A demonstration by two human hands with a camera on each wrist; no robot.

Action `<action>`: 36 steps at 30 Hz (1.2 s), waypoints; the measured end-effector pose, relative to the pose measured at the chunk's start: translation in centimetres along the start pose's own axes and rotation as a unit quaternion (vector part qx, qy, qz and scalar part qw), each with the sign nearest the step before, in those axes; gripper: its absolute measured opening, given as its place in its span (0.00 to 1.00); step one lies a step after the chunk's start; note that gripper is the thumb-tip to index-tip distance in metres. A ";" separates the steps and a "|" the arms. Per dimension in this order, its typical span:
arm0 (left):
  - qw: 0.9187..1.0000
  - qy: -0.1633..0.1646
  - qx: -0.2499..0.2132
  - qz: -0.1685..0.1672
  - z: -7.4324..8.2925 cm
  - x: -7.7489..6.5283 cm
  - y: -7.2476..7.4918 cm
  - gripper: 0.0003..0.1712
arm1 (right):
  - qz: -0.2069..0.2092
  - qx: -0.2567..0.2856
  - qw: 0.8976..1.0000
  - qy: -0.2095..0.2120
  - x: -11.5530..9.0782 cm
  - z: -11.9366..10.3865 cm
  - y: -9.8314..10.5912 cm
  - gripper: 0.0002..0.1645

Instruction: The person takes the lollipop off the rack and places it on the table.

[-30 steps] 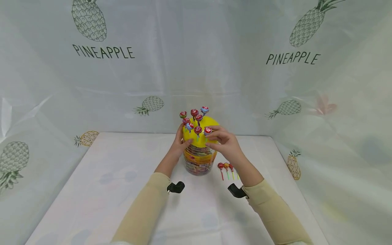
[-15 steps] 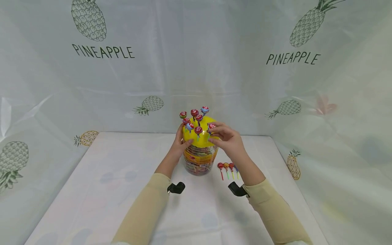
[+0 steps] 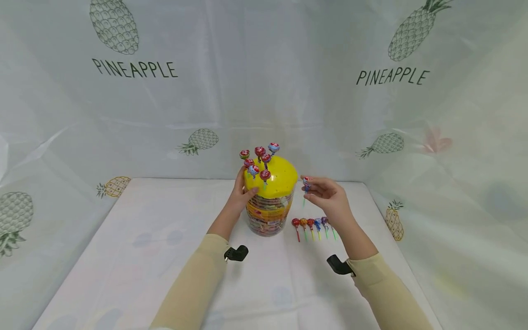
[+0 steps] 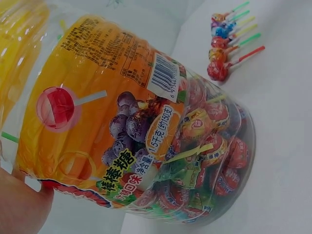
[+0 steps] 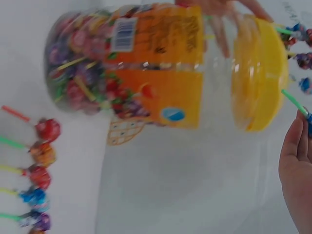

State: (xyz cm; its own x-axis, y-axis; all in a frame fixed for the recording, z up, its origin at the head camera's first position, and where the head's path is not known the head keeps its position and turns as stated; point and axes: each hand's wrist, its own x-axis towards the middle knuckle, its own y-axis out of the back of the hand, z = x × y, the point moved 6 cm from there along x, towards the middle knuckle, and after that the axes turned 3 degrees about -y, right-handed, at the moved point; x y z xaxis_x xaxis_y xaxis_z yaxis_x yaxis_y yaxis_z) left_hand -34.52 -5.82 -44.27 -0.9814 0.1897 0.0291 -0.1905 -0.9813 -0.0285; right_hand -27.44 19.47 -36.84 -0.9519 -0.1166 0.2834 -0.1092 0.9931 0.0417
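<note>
A clear plastic candy jar (image 3: 270,220) filled with lollipops stands upright on the table, topped by a yellow lid (image 3: 284,176). Several wrapped lollipops (image 3: 260,151) stick up from the lid's left and middle part. My left hand (image 3: 238,199) grips the jar near its lid from the left, thumb in front; its fingers behind are mostly hidden. To the right of the lid, my right hand (image 3: 333,199) pinches a blue and red lollipop (image 3: 306,183), apart from the lid. Its green stick (image 5: 294,100) points towards the lid in the right wrist view.
A row of several lollipops (image 3: 310,223) lies on the white table (image 3: 165,256) to the right of the jar, sticks towards me. Behind the table hangs a white curtain (image 3: 272,91) printed with pineapples.
My right hand has moved right, drawing the pinched lollipop away from the lid. More of the row on the table shows now. My left hand stays on the jar.
</note>
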 end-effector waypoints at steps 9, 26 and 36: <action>1.000 -0.010 0.006 -0.004 -0.1 -0.1 0.0 0.50 | 0.023 -0.037 0.995 -0.086 -2.0 4.6 4.0 0.24; 1.000 -0.008 0.001 0.000 0.0 0.0 0.0 0.51 | 0.033 -0.104 0.983 -0.145 -5.4 10.5 9.5 0.24; 1.000 -0.001 0.006 0.004 -0.1 0.0 0.0 0.50 | 0.035 -0.167 0.968 -0.184 -6.3 13.1 12.9 0.24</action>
State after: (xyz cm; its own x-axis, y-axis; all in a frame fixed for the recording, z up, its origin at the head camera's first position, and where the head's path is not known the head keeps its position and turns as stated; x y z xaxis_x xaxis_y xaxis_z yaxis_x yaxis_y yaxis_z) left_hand -34.55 -5.85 -44.36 -0.9829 0.1815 0.0300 -0.1821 -0.9832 -0.0162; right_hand -26.59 33.18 -50.65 -0.9979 0.0224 -0.0612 -0.0011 0.9333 0.3591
